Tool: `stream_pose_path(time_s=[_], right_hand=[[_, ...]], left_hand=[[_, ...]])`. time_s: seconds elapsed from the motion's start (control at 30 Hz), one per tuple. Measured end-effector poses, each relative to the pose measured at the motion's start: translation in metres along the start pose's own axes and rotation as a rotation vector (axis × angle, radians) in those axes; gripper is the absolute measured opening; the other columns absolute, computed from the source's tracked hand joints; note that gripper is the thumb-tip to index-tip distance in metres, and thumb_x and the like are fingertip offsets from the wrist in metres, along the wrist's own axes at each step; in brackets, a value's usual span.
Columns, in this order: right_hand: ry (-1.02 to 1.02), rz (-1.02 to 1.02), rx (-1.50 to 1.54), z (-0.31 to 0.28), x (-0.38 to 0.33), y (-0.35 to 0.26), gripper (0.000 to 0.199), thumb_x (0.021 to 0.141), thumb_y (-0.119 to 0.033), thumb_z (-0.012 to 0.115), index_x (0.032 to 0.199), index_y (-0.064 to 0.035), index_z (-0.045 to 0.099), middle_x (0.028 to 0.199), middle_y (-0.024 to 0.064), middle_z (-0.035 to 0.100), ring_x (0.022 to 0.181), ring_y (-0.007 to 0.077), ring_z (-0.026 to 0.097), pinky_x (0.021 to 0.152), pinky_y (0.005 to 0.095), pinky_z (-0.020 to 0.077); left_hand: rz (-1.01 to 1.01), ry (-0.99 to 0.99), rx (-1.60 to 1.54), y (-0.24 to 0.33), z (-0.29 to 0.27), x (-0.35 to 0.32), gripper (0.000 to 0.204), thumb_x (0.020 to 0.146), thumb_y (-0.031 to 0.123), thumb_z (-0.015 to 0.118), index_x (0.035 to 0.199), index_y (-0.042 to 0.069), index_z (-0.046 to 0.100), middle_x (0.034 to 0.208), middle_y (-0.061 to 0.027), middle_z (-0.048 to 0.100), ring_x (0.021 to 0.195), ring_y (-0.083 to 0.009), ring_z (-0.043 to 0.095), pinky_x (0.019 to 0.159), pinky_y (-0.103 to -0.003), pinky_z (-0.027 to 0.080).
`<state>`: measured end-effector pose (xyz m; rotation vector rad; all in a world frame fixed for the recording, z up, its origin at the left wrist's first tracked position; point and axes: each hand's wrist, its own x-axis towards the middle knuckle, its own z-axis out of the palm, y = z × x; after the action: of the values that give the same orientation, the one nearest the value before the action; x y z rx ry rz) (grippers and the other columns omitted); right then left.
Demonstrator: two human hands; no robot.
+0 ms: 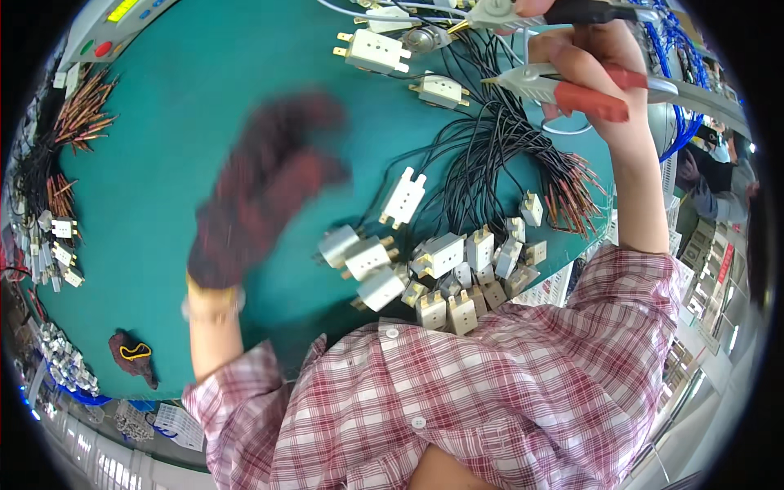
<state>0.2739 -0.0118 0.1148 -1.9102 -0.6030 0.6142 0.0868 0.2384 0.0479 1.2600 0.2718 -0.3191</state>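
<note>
My left hand (269, 175), in a dark red-and-black glove, is over the green mat and blurred by motion. Its thumb and fingers look apart, with nothing visible between them. My bare right hand (594, 69) is closed on two pointed test clips at the upper right, a red-handled clip (563, 88) and a black-handled clip (523, 15). Their gold tips point left. Close to those tips lie white plug-like blocks with metal prongs, one block (374, 51) left of the clips and another block (442, 90) below it. Black wires (506, 135) run from such blocks to a bundle of bare copper ends.
Several white blocks (441, 255) are heaped near my shirt. On the left are more copper-ended wires (86, 110) and a second dark glove (132, 358). A device with a lit display and buttons (114, 28) stands at the upper left. Blue wires (678, 77) hang at the right.
</note>
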Motion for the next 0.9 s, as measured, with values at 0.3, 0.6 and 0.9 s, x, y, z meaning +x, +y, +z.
stream_pose_path(time_s=[0.3,0.6,0.9], right_hand=[[-0.205,-0.280,0.245,0.019,0.004,0.006,0.034,0.074,0.004,0.050,0.107,0.0025,0.053,0.102,0.0117,0.059,0.058,0.0037,0.050,0.048,0.0184,0.0373],[-0.600,-0.445,0.000,0.052,0.014,-0.008,0.028,0.069,0.004,0.046,0.094,0.0062,0.058,0.096,0.0154,0.060,0.083,0.0225,0.058,0.070,0.0317,0.0465],[-0.599,-0.465,-0.059,0.058,0.017,-0.002,0.027,0.068,0.004,0.048,0.092,0.0038,0.060,0.093,0.0131,0.061,0.083,0.0234,0.060,0.070,0.0314,0.0481]], left_hand=[[0.375,-0.072,-0.004,-0.010,0.029,0.063,0.050,0.085,0.007,0.062,0.130,0.001,0.040,0.119,-0.0126,0.057,0.105,-0.0205,0.057,0.091,-0.030,0.046],[0.074,-0.101,-0.376,-0.041,0.026,0.017,0.057,0.073,-0.011,0.068,0.125,0.001,0.046,0.111,-0.0099,0.061,0.101,-0.0190,0.059,0.081,-0.031,0.053],[-0.023,-0.058,-0.268,-0.033,0.027,0.018,0.064,0.068,0.000,0.074,0.126,0.003,0.048,0.113,-0.0065,0.060,0.100,-0.0154,0.057,0.087,-0.032,0.047]])
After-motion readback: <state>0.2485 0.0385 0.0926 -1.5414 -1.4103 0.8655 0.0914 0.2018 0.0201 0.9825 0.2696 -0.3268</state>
